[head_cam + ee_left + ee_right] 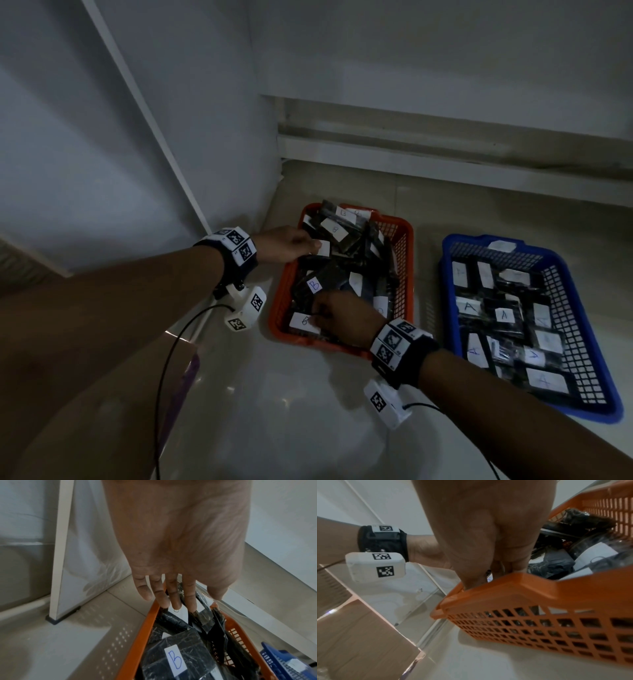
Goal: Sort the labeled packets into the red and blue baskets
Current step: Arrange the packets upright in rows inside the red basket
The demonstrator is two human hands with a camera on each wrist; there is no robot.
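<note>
Reaching into the red basket (406, 236) with both hands; packets are lying heaped inside, black wraps with white labels, several reading B.

Left hand (286, 244): is hovering over the basket's far-left part, fingers (175, 595) extended and slightly spread, tips touching or nearly touching a white-labelled packet (322, 247) just beyond them. Contact is too fine to confirm from the head view; the left wrist view is showing straight fingers over the pile, nothing curled round.

Right hand (342, 320): is sitting low in the near-left corner, fingers curled down at a packet marked B (303, 322), which is lying flat with its long axis running left to right, parallel to the basket's near rim. The label is sticking out to the left of the fingertips. From the right wrist view the fingers are bending behind the rim (513, 588); they appear to be pinching this packet, judged rather than plainly seen.

Blue basket (448, 260): is standing to the right of the red one, well apart from the left hand, nearer the right hand; holding packets labelled A.

Judgement: the B packet is already resting in what seems the B basket, so the right hand is likely settling or releasing it. Any packet bound for the blue basket would be travelling rightward, a path favouring the right hand.
</note>
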